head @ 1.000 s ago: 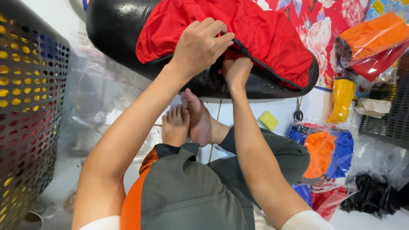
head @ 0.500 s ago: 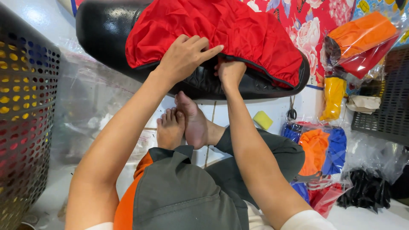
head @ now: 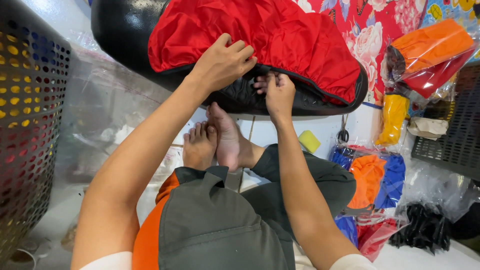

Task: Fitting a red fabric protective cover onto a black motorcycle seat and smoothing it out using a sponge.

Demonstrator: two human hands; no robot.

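Left hand (head: 222, 62) lower on red cover (head: 260, 35).

Red fabric cover (head: 260, 37): shiny, wrinkled, stretched over top of black seat (head: 125, 35); dark elastic hem runs along its lower edge, gathered in small folds; hem sits on seat's side, not yet under its rim at near end. Black seat: long, rounded, glossy, lying across upper part of view above bare feet; left end bare of cover; textured black underside edge showing below hem, where fingers of both hands pinch.
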